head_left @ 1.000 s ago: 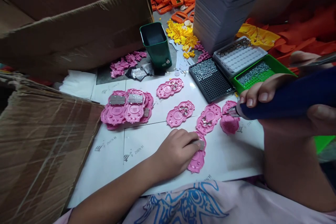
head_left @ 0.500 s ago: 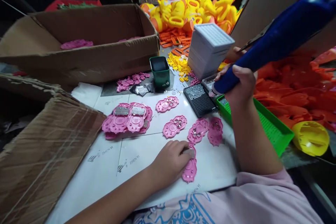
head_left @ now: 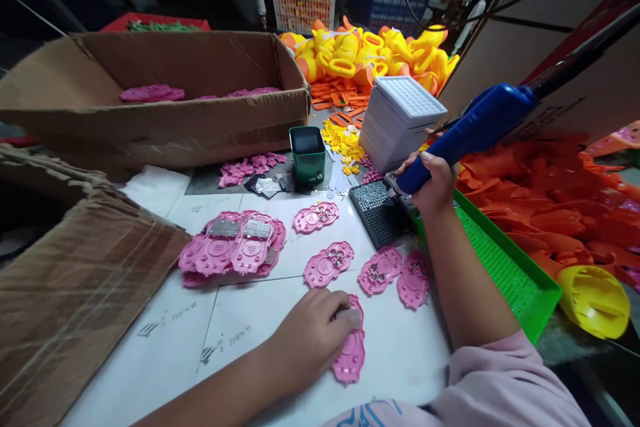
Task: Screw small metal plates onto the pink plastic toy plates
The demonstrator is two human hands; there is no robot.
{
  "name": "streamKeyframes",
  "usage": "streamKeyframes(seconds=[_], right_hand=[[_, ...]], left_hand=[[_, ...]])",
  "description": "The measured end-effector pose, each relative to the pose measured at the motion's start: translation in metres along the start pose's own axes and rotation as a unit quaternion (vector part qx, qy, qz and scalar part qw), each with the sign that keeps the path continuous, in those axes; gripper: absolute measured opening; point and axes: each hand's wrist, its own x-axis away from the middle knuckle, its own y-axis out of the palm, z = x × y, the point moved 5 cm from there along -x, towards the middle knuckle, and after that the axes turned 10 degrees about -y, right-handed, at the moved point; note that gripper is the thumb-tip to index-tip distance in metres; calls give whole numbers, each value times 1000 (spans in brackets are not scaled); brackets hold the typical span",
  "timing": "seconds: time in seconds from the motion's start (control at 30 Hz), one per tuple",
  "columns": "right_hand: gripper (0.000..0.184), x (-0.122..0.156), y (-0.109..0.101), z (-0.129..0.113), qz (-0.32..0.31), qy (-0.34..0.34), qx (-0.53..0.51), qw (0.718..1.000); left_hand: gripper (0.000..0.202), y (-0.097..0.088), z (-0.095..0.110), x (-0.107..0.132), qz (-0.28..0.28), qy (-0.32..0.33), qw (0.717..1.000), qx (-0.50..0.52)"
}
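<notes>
My left hand (head_left: pixel 313 333) is closed over the upper part of a pink plastic panel (head_left: pixel 351 353), its fingers bent around a small grey plate (head_left: pixel 350 315) there. In my right hand (head_left: pixel 436 180) is a blue electric screwdriver (head_left: pixel 465 130), angled down to the left. The screwdriver's tip is at the black screw tray (head_left: pixel 373 213), which has perforated rows and many small screws at its far end. Whether a screw sits on the tip is too small to tell. Several pink panels with metal contacts, such as this pink panel (head_left: pixel 329 264), lie beyond my left hand.
A stack of pink panels with grey plates (head_left: pixel 233 243) lies at left. Cardboard boxes (head_left: pixel 200 133) border the left side. Behind stand a green cup (head_left: pixel 307 157) and a stack of white trays (head_left: pixel 397 123). A green tray (head_left: pixel 520 280) is right, beside orange parts (head_left: pixel 530 193).
The screwdriver and my right hand have come down and left, bringing the tip over the screw tray. The whole view has tilted up a little. My left hand stays on the same panel.
</notes>
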Motion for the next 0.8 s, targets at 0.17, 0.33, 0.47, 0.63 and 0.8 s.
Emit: streamKeyframes(seconds=[0.17, 0.33, 0.47, 0.63, 0.8], right_hand=[[23, 0, 0, 1, -7, -6, 11, 1000], [25, 0, 1, -1, -24, -17, 21, 999], [17, 1, 2, -1, -20, -10, 22, 1000], [15, 3, 6, -3, -9, -36, 33, 999], [14, 2, 4, -7, -2, -38, 45, 998]], left_hand=[[19, 4, -4, 6, 4, -10, 1000, 8], [20, 3, -4, 6, -3, -20, 1000, 13], [19, 0, -2, 6, -2, -21, 1000, 11], [19, -5, -1, 1, 5, -20, 1000, -4], [17, -5, -2, 1, 17, -18, 1000, -9]])
